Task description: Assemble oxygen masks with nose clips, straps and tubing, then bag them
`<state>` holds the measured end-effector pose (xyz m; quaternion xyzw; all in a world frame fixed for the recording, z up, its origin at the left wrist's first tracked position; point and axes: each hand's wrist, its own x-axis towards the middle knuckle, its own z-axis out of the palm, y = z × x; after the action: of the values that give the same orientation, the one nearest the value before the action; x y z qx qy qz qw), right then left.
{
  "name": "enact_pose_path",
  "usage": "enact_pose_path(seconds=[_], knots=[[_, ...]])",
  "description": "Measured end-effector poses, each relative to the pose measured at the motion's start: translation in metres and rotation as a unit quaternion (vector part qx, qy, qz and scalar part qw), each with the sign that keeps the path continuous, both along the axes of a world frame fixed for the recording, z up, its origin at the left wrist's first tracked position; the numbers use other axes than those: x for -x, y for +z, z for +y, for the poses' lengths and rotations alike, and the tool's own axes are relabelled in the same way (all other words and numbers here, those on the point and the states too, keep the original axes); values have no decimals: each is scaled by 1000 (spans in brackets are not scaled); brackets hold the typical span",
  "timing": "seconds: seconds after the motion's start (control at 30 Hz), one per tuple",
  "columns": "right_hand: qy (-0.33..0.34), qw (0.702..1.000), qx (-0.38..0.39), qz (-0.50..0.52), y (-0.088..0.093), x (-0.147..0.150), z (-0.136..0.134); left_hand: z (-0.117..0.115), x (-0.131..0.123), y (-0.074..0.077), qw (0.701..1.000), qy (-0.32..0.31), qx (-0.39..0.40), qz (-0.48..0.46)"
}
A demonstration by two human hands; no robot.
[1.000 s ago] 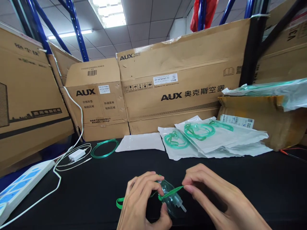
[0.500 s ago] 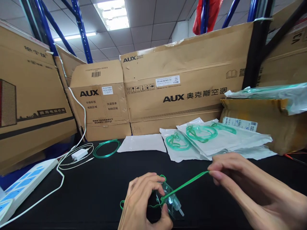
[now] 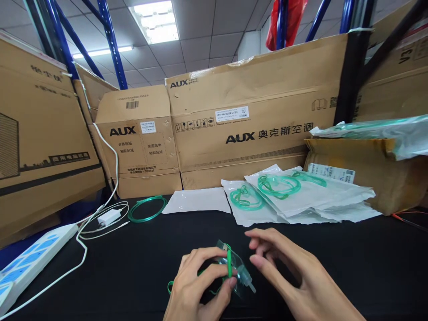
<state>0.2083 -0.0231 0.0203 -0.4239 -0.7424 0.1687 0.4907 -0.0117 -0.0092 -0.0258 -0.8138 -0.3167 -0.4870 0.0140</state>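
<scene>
A clear plastic oxygen mask (image 3: 241,273) with a pale connector at its tip is at the front middle of the black table. My left hand (image 3: 200,281) is closed around it, its fingers partly covering the mask. A green elastic strap (image 3: 229,263) stands in a narrow loop by those fingertips, and another bit of green shows left of the hand. To the right, my right hand (image 3: 287,267) is in the air with thumb and fingers apart, nothing between them, close to the mask but not touching it.
Behind lie white-backed packages (image 3: 317,200) with coiled green tubing, a white sheet (image 3: 197,200) and a loose coil of green tube (image 3: 147,218). At left are a power strip (image 3: 36,254), a charger (image 3: 109,217) and cables. Cardboard boxes (image 3: 240,156) wall the back.
My right hand has let go of the stretched green strap and moved left, nearer the mask. The strap has slackened into a loop at my left fingertips. The left hand keeps the mask.
</scene>
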Motion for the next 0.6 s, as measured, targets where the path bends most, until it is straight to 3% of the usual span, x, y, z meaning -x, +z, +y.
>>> enact_pose_path(seconds=[0.1, 0.3, 0.47, 0.6], knots=[[-4, 997, 69, -26, -7, 1, 8, 0, 2, -1, 1000, -4, 14, -1], [39, 992, 109, -39, -19, 9, 10, 1, 3, -5, 999, -20, 33, -17], [87, 981, 173, 2, -14, 8, 15, 1, 0, -5, 996, -43, 52, -61], [101, 973, 205, 35, -7, 6, 17, -3, -1, 2, 992, -17, 71, -98]])
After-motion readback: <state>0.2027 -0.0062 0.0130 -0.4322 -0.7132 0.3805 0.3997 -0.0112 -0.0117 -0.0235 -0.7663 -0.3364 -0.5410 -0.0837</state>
